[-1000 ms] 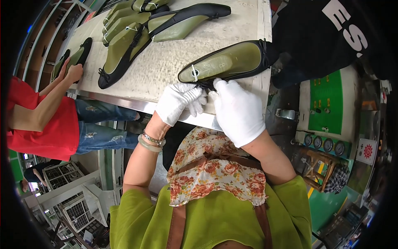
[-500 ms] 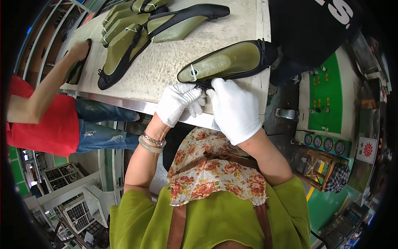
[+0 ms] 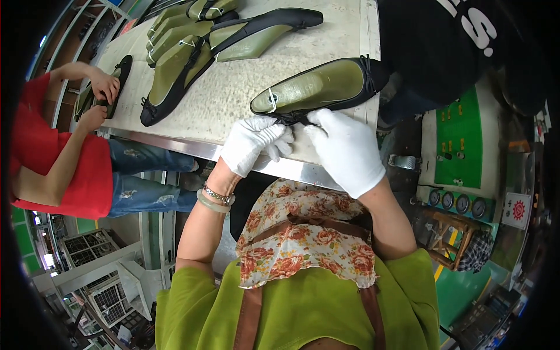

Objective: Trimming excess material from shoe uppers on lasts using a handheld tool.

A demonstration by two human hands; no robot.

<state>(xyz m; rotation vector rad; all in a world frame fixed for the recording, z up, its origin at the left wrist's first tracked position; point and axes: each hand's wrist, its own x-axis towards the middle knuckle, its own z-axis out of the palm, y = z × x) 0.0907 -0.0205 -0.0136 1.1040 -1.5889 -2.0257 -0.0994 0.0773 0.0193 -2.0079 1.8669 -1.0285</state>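
Observation:
Both my hands wear white gloves and meet at the table's near edge. A small black ribbon bow point(image 3: 290, 118) stretches between them. My left hand point(image 3: 256, 146) is closed, pinching the bow's left side with thumb and fingers. From the other side, my right hand point(image 3: 347, 153) pinches the bow's right end. Just beyond my fingers lies a black ballet flat point(image 3: 341, 103) on a green shoe last point(image 3: 303, 93), toe to the right, with a white tie near the heel. Whether the bow touches that shoe is hidden by my gloves.
More black flats on green lasts point(image 3: 175, 87) lie on the pale worktable point(image 3: 219, 99), toward the back left. At left, a co-worker in a red top point(image 3: 64, 157) handles another shoe point(image 3: 121, 73). A person in black point(image 3: 443, 52) stands at right, near a wooden stool point(image 3: 452, 239).
My right hand has shifted right, and more of the bow shows between my hands. My left hand stays nearly in place. The co-worker's two hands are now both on their shoe.

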